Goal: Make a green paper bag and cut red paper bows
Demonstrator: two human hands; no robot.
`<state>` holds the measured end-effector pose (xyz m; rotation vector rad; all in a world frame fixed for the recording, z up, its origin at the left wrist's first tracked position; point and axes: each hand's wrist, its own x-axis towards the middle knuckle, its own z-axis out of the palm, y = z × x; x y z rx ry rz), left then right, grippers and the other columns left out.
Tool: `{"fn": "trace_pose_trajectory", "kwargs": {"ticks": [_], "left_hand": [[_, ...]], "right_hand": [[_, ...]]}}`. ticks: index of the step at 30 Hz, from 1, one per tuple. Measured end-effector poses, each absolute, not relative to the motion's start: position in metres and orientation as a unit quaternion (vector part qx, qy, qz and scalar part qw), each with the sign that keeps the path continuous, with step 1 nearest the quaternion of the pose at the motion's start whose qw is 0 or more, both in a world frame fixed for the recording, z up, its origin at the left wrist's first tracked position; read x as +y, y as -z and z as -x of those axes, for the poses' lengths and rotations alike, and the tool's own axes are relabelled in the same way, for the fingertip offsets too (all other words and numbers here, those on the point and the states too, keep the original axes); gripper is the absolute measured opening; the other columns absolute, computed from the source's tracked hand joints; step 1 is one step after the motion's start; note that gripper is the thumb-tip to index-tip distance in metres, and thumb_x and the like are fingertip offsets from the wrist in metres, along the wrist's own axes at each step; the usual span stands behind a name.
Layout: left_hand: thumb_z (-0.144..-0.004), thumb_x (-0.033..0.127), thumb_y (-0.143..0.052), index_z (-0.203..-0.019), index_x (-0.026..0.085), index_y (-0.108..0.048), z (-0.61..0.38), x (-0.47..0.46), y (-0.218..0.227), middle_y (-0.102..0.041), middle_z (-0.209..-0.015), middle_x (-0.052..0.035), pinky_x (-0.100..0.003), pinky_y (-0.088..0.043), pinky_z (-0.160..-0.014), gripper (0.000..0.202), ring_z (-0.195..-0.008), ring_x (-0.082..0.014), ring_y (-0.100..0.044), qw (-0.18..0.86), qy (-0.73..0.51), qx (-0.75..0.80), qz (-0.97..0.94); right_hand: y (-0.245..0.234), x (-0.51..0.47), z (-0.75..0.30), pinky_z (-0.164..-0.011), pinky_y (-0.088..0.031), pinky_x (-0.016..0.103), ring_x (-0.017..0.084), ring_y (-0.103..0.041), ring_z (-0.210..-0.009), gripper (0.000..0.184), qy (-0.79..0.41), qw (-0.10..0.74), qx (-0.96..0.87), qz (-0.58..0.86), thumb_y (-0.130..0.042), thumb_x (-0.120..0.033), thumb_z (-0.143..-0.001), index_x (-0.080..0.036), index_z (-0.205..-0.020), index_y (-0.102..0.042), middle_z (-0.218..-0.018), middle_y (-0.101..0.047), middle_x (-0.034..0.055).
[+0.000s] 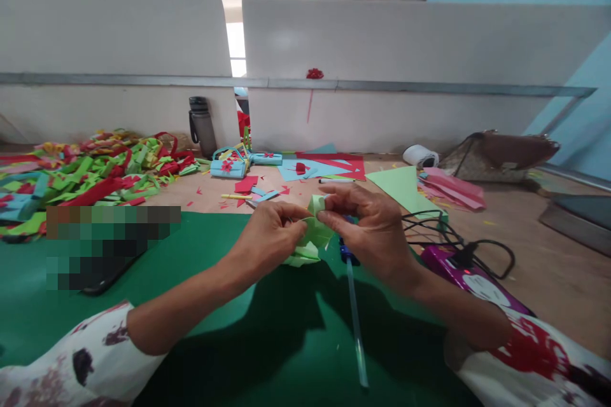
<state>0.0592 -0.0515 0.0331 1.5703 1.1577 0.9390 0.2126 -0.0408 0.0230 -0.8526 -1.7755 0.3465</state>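
Observation:
Both hands meet over a dark green mat (267, 331) at the table's middle. My left hand (270, 232) pinches a folded piece of light green paper (312, 235) from the left. My right hand (370, 229) grips the same paper from the right, fingers curled on its top edge. The paper is creased into several layers, partly hidden by the fingers. A clear blue pen (356, 315) lies on the mat just below my right hand.
A heap of coloured paper strips (90, 172) fills the left. A dark bottle (201, 124), blue paper boxes (229, 165), red and blue sheets (329, 165), a tape roll (420, 156), a green sheet (401, 184), black cables (458, 245), a brown bag (501, 152) and white partitions (405, 70) surround.

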Motion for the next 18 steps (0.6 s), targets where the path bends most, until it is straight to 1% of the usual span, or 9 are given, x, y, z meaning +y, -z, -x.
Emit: {"fn": "trace_pose_trajectory", "kwargs": {"ticks": [7,14,18], "left_hand": [[-0.071,0.009,-0.049,-0.086,0.010,-0.069,-0.061,-0.051,-0.037,-0.044,-0.049,0.0058,-0.020,-0.021,-0.042,0.024,-0.043,-0.0062,-0.031,0.484,-0.382,0.476,-0.627],[-0.071,0.011,-0.049,-0.082,0.011,-0.070,-0.058,-0.046,-0.034,-0.039,-0.047,0.0065,-0.021,-0.020,-0.043,0.023,-0.044,-0.0068,-0.029,0.480,-0.379,0.461,-0.643],[-0.071,0.013,-0.049,-0.078,0.012,-0.069,-0.057,-0.044,-0.031,-0.039,-0.049,0.0057,-0.022,-0.021,-0.044,0.021,-0.046,-0.0071,-0.028,0.461,-0.373,0.452,-0.666]], "right_hand": [[-0.019,-0.039,-0.211,-0.057,-0.050,0.024,0.011,-0.058,-0.061,0.028,-0.126,0.557,-0.738,0.359,-0.064,-0.008,-0.071,-0.018,-0.098,-0.063,-0.067,-0.059,-0.0034],[-0.014,-0.035,-0.210,-0.065,-0.050,0.027,0.012,-0.057,-0.064,0.027,-0.084,0.560,-0.744,0.355,-0.063,-0.010,-0.073,-0.019,-0.098,-0.062,-0.069,-0.059,-0.0032],[-0.011,-0.033,-0.210,-0.070,-0.050,0.028,0.012,-0.058,-0.067,0.026,-0.080,0.566,-0.744,0.345,-0.063,-0.008,-0.073,-0.018,-0.097,-0.062,-0.070,-0.059,-0.0031]]}}
